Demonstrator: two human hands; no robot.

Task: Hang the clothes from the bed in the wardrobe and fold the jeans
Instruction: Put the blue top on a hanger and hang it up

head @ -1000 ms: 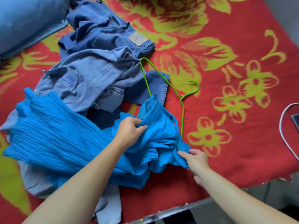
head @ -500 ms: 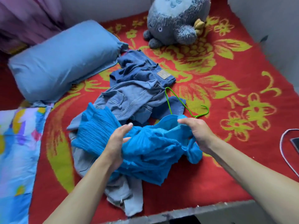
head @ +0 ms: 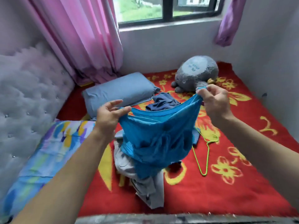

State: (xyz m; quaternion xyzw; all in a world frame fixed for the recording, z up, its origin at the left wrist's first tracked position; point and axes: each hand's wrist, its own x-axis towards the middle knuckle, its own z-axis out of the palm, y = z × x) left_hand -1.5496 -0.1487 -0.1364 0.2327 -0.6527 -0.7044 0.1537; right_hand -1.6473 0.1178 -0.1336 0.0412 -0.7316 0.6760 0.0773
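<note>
Blue garment (head: 155,139) hangs between, below left grip (head: 110,117), right grip (head: 213,102); both pinching top edge.

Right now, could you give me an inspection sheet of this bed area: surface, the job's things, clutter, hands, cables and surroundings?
Surface: red flowered blanket, spread flat.
Job's things: blue garment held up in the air; jeans heaped beneath it; green hanger lying on the blanket, right of the heap.
Clutter: pillow, plush toy, patterned quilt.
Hands: left hand pinches the garment's left edge; right hand pinches its right edge.
Cables: nothing seen.
Surroundings: pink curtain, window, padded headboard.
</note>
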